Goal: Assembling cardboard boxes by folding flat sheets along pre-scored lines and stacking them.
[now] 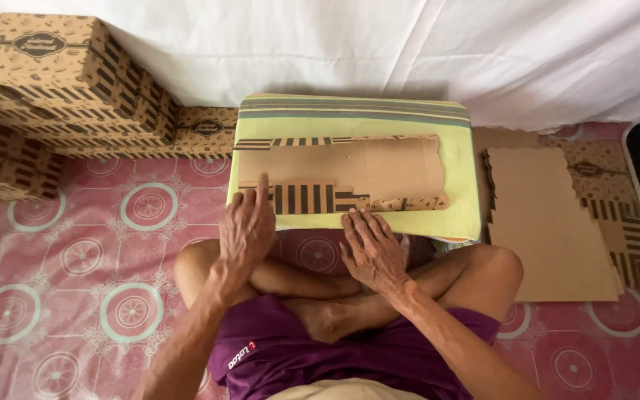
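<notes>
Palms down, both hands' fingers lie spread flat: left hand and right hand touching the cardboard blank.

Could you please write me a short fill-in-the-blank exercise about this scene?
1. The flat box blank lies on a yellow-green ____.
2. The folded boxes are stacked at the person's ____ side.
3. The left hand and the right hand press the blank's ____ edge.

Missing words: cushion; left; near
</notes>
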